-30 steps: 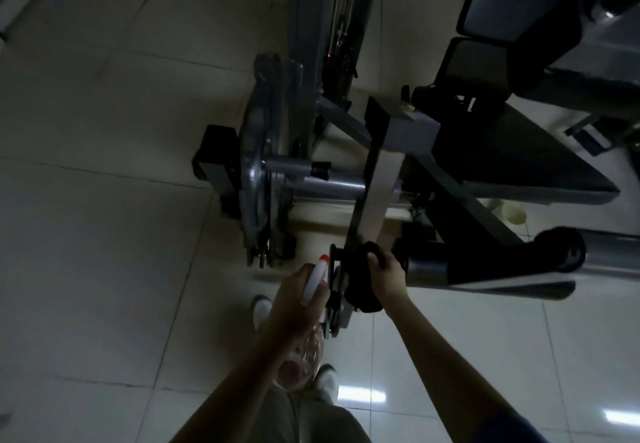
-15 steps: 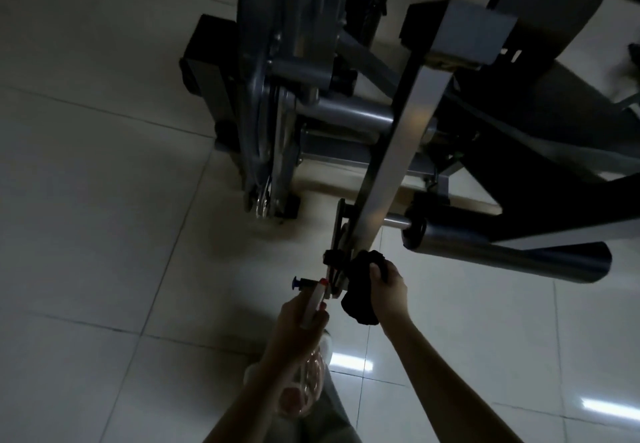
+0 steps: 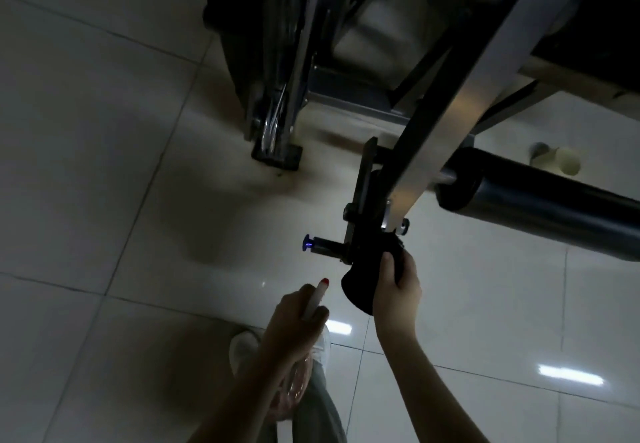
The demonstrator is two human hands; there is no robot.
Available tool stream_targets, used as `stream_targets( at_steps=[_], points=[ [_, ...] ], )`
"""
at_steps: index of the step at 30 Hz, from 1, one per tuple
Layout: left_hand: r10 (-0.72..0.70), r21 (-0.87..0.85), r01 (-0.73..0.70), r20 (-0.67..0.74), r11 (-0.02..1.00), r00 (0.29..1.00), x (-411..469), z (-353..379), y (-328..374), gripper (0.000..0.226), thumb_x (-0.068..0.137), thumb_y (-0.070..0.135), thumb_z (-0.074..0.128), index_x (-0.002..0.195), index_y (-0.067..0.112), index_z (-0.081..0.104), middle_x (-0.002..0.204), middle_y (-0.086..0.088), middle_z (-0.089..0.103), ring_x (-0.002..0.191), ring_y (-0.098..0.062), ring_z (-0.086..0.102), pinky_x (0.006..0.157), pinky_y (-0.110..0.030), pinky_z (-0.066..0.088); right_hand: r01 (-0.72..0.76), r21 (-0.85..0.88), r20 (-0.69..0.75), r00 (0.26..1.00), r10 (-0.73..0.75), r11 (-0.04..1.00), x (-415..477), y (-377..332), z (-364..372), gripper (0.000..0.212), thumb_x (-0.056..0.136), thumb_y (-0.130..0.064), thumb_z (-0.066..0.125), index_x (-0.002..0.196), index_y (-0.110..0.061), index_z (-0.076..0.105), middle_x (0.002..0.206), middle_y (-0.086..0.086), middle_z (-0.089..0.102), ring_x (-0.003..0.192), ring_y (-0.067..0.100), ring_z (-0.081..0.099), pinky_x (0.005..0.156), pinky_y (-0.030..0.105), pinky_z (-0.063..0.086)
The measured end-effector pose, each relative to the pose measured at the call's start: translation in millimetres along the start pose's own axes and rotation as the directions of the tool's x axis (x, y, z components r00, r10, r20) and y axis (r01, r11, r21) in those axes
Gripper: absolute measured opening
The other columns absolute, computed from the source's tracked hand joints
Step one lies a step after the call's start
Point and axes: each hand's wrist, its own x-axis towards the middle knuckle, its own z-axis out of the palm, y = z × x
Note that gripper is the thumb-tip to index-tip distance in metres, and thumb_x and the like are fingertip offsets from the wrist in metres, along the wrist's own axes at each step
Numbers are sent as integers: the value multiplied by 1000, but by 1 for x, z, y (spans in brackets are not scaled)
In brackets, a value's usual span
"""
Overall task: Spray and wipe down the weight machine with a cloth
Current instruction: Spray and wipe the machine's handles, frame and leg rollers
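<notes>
Now, right hand (image 3: 394,290): our fingers wrap the cloth (image 3: 358,292) against the lever end (image 3: 398,207) above them.
Left hand (image 3: 294,331): we grip the spray bottle (image 3: 314,299).
Risk: cloth snagging the pin (image 3: 322,245) beside our fingers.

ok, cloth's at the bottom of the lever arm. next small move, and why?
Probably slide the dark bunched cloth up the flat silver metal arm: the right grip holds it against the arm's lower end, and most of the arm lies above. The left grip holds the red-tipped spray bottle aside.

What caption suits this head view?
Right hand grips a dark cloth against the end of the lever arm; left hand holds a spray bottle.
</notes>
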Motion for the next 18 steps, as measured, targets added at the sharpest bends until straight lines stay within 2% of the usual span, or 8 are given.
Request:
stream_targets(
  at_steps=[2,5,9,11,12,14,16,18],
  points=[
    [-10,-16,9,-26,1000,1000,3,3,-6,15,92,8,50,103,2,59,55,2,46,39,-3,41,42,-10,34,12,7,-21,1000,-12,1000,1,5,2,27,98,-21,45,123,-17,55,100,-9,60,93,2,56,73,7,39],
    [-42,-85,36,-73,996,996,5,10,-13,7,90,7,50,94,12,53,52,2,42,37,-4,38,41,-10,31,30,-3,-2,1000,-30,1000,2,15,2,26,99,-21,44,122,-18,55,104,-8,60,91,-6,54,71,0,40],
    [16,-148,-34,-126,988,992,4,11,-10,17,82,22,44,94,12,51,50,4,41,36,-6,37,40,-10,31,79,-17,18,997,-79,997,5,19,-1,26,98,-20,45,122,-19,56,97,-20,57,90,-15,53,73,-2,39],
    [37,-178,-67,-169,982,985,5,8,-8,12,82,22,45,84,12,49,51,4,43,37,-6,39,42,-10,33,112,-23,29,993,-112,993,6,19,0,26,98,-18,46,122,-20,56,96,-24,56,89,-20,51,74,-2,38],
    [40,-192,-79,-199,978,979,5,7,-7,10,83,21,46,76,13,47,50,5,43,37,-6,39,42,-10,34,138,-37,30,990,-137,990,6,18,0,26,98,-18,46,122,-20,56,96,-25,56,90,-20,51,75,0,38],
    [5,-226,-64,-251,972,968,5,4,-5,22,87,12,50,68,19,43,48,6,42,35,-5,39,42,-11,34,190,-70,40,981,-188,979,6,15,2,27,98,-17,46,122,-22,56,99,-24,58,95,-13,53,81,7,40],
    [-48,-277,-23,-245,961,968,4,0,-3,30,90,0,50,66,18,45,48,3,44,35,-5,38,43,-16,36,250,-105,62,968,-244,963,5,13,5,27,97,-20,46,122,-22,56,106,-11,62,101,0,56,88,20,45],
    [-81,-301,8,-232,954,969,4,-3,-1,28,90,-3,50,67,12,46,49,0,44,34,-5,39,42,-16,36,327,-158,88,944,-317,932,3,11,7,32,95,-27,45,124,-17,56,115,-2,62,105,9,56,90,24,46]
  ],
)
